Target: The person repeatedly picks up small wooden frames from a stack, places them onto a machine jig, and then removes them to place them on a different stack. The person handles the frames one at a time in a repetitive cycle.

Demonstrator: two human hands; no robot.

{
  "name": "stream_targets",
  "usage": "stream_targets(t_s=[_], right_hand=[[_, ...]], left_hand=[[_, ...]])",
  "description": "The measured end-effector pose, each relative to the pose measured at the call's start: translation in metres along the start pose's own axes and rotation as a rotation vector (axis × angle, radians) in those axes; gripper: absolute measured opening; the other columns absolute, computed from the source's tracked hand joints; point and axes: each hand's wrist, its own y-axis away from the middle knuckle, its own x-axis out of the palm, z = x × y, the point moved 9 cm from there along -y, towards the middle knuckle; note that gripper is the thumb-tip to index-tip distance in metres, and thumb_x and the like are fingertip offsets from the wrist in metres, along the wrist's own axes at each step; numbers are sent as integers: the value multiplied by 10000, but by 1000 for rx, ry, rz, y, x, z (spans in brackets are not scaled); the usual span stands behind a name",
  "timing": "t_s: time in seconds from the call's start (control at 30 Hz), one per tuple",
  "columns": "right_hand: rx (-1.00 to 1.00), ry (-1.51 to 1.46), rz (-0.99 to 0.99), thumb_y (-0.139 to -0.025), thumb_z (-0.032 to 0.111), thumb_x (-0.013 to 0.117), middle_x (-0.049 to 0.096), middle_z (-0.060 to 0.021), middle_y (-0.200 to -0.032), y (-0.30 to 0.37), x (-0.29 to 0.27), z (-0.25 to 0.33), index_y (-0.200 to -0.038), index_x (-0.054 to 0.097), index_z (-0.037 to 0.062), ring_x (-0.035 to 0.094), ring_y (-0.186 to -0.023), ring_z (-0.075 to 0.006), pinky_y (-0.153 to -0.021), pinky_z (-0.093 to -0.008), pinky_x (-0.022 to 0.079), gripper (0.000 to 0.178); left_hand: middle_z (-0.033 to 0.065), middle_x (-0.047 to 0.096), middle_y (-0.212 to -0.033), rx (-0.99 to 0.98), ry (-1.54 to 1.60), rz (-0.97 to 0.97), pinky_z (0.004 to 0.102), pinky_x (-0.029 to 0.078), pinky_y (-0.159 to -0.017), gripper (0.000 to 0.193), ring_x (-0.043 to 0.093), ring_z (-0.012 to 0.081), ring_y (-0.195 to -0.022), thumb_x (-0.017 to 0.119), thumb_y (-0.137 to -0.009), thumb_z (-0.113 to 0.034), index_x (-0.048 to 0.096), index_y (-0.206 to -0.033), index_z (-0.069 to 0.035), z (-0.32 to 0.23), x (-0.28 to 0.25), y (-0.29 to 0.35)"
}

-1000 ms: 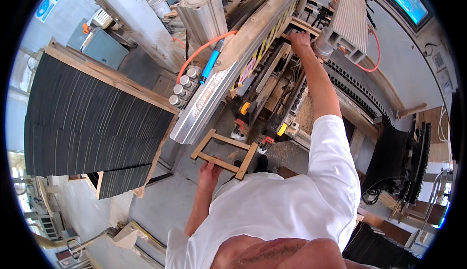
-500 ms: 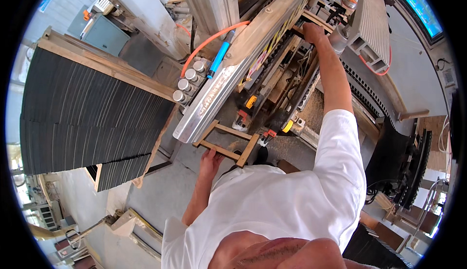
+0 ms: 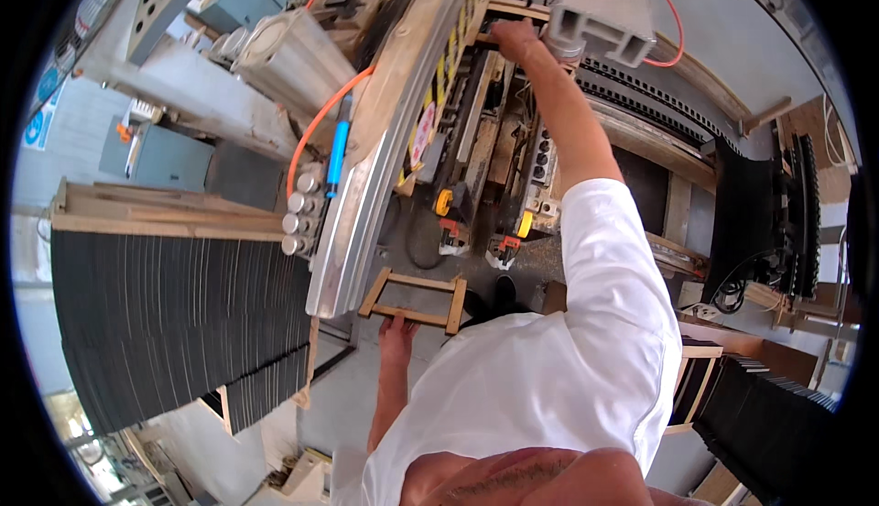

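My left hand [image 3: 396,337] is closed round the near rail of a small rectangular wooden frame [image 3: 421,314], held out low beside the end of the machine's metal beam [image 3: 331,277]. Up at the far end of the machine, my right hand [image 3: 515,37] has its fingers curled over the near bar of another wooden frame [image 3: 519,11], which lies between the rails. That second frame is partly hidden by my hand and by a grey ribbed metal housing [image 3: 600,7]. Two clamps with red and yellow parts [image 3: 449,222] sit at the near ends of the rails.
On the left stands a large stack of black-faced panels [image 3: 183,314]. A blue pen-like tool [image 3: 339,158] and an orange hose [image 3: 316,126] lie along the beam, near several round metal knobs [image 3: 302,204]. More black panels [image 3: 765,414] stand at lower right, below a black cable chain [image 3: 806,222].
The view has turned, shifting the machine leftward in the picture. The left-hand frame now sits a little farther from the clamps. My right hand stays at the far frame.
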Motion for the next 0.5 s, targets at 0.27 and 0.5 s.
stream_targets(t_s=[0.27, 0.5], right_hand=[[57, 92, -3, -835, 60, 601, 630, -127, -1108, -63, 103, 0, -1240, 509, 91, 613, -1022, -350, -831, -548, 456, 417], [-142, 107, 81, -798, 106, 670, 633, -37, -1171, -34, 50, 52, -1237, 592, 195, 603, -1082, -290, -862, -522, 458, 455]], left_hand=[[95, 617, -1122, 45, -19, -40, 397, 512, -870, 258, 603, 210, -1016, 585, -925, -150, 525, -1147, -32, 12, 25, 10], [82, 626, -1093, 90, 13, -175, 346, 516, -839, 223, 605, 182, -994, 570, -926, -171, 543, -1094, -27, 42, 25, 37]])
